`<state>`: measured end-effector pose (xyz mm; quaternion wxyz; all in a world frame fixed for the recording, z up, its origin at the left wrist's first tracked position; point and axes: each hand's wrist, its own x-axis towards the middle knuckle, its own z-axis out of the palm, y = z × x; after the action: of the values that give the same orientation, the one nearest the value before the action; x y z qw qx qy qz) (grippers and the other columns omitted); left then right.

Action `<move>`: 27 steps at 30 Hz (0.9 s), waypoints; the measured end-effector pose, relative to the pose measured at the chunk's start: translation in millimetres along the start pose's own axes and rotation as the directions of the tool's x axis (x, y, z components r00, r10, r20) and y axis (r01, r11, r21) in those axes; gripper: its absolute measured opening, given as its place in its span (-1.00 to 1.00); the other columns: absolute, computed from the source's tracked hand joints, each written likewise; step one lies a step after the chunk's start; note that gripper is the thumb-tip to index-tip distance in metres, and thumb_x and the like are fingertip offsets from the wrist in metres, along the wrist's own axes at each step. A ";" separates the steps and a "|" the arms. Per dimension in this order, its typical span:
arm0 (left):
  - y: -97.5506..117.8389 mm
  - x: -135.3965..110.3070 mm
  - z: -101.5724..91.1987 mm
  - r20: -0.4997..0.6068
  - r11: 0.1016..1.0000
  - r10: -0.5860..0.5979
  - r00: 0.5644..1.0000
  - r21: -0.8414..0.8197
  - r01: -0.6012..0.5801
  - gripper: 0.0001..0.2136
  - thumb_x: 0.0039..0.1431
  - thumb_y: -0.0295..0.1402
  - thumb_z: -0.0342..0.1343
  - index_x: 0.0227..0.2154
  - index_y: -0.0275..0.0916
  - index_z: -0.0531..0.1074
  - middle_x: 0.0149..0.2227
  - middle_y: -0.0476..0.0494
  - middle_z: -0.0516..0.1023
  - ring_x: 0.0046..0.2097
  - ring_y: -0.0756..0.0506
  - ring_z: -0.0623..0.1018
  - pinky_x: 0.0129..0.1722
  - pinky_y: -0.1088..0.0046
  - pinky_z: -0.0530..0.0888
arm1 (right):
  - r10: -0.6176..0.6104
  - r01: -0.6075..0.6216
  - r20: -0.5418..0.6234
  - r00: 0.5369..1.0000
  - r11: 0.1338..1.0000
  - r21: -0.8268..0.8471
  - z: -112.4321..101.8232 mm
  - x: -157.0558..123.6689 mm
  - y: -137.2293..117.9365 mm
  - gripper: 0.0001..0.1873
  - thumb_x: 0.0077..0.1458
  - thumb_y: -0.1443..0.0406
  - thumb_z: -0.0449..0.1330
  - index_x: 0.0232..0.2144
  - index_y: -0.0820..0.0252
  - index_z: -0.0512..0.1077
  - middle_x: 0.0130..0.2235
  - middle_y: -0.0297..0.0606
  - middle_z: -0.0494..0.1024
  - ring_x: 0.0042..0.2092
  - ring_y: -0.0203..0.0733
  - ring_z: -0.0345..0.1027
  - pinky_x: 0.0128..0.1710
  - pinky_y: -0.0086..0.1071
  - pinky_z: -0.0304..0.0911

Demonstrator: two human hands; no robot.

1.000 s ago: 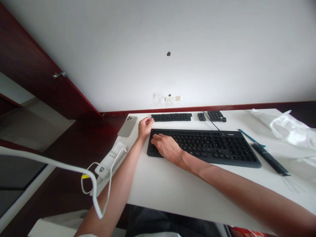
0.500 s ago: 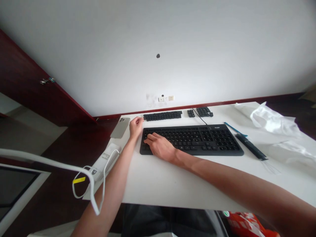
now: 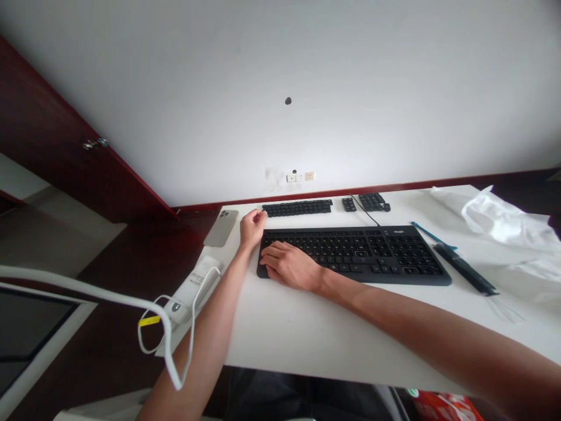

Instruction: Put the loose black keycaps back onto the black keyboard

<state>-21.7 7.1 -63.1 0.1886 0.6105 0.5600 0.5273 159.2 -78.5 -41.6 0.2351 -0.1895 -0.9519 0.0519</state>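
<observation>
On a white worktop (image 3: 272, 333), the right hand (image 3: 291, 266) lies over the left end of a black keyboard (image 3: 342, 257), fingers bent over the keys, while the left hand (image 3: 253, 228) is curled at the left end of a long row of loose keycaps (image 3: 300, 208), its grip unclear. Two smaller keycap clusters (image 3: 373, 202) lie farther right behind the keyboard. A phone (image 3: 221, 229) and a white power strip (image 3: 195, 283) lie to the left; a thin blue tool (image 3: 432, 235), a dark, slender object (image 3: 465, 270) and crumpled white plastic (image 3: 504, 221) lie to the right.
</observation>
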 end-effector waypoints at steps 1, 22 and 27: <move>0.1 0.2 0.0 0.005 1.000 0.000 1.000 0.002 0.000 -0.71 0.26 -0.22 0.11 -0.55 -0.22 0.37 -0.53 0.01 0.39 -0.45 -0.01 0.32 -0.40 0.48 0.25 | -0.002 0.002 0.015 1.000 1.000 0.012 1.7 0.3 0.7 -0.79 0.36 0.36 0.07 -0.12 0.24 0.51 0.00 -0.06 0.53 0.00 -0.06 0.34 0.01 -0.17 0.28; -15.2 7.4 -14.1 0.209 0.913 0.078 0.975 0.378 -0.154 -0.69 0.24 -0.44 0.09 -0.03 -0.07 0.61 -0.17 -0.12 0.51 -0.30 -0.06 0.47 -0.19 0.39 0.42 | 0.042 -0.042 0.041 0.998 0.999 0.013 -1.7 0.1 -1.7 -0.79 0.38 0.30 0.09 -0.07 0.21 0.50 -0.02 -0.12 0.51 0.00 -0.07 0.30 0.00 -0.21 0.22; -14.4 7.6 -15.1 0.234 0.917 0.101 0.967 0.355 -0.181 -0.75 0.31 -0.34 0.09 -0.07 -0.08 0.63 -0.10 -0.15 0.53 -0.22 -0.09 0.51 -0.15 0.37 0.44 | 0.043 -0.043 0.043 0.998 0.999 0.021 -0.9 0.2 -0.7 -0.78 0.38 0.29 0.08 -0.06 0.20 0.50 -0.02 -0.12 0.51 -0.01 -0.07 0.30 0.00 -0.20 0.22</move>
<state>-43.0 12.7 -66.0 0.0885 0.7265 0.5812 0.3558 159.2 -79.1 -40.6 0.2159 -0.2062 -0.9517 0.0716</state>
